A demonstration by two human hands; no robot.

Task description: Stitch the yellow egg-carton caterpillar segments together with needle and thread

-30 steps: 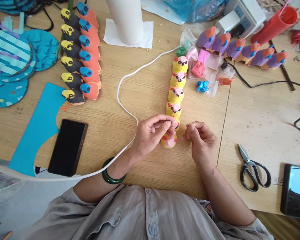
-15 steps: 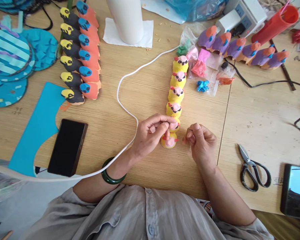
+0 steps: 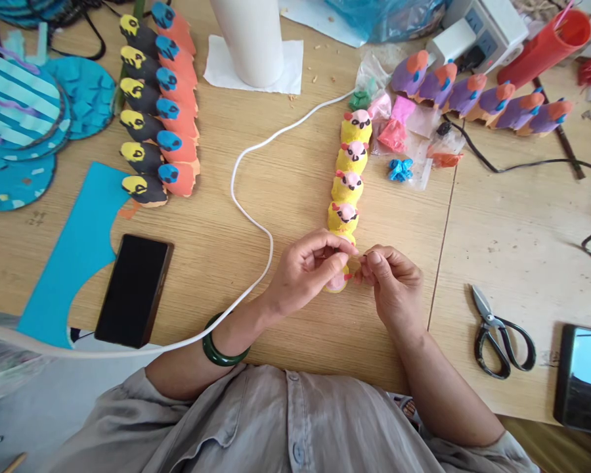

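A column of yellow clay figures (image 3: 349, 187) with pink faces and dark marks runs down the middle of the table. My left hand (image 3: 315, 266) is over the lower end of the column, partly hiding the two nearest figures. Its thumb and index finger are closed, and what they hold, if anything, is too small to name. Just right of the column, my right hand (image 3: 394, 279) pinches a tiny dark bit between thumb and index finger. The fingertips of both hands almost meet above the lowest figure (image 3: 337, 283).
Black-and-yellow figures (image 3: 140, 125) and orange-and-blue ones stand at the left, purple ones (image 3: 465, 95) at the upper right. Bags of coloured clay (image 3: 394, 131) lie beyond the column. Around are scissors (image 3: 497, 328), a phone (image 3: 132, 289) and a white cable (image 3: 234, 190).
My left hand has moved slightly right, and my right hand's fingertips have come left, so the two hands are now nearly touching. A dark bit now shows at my right fingertips.
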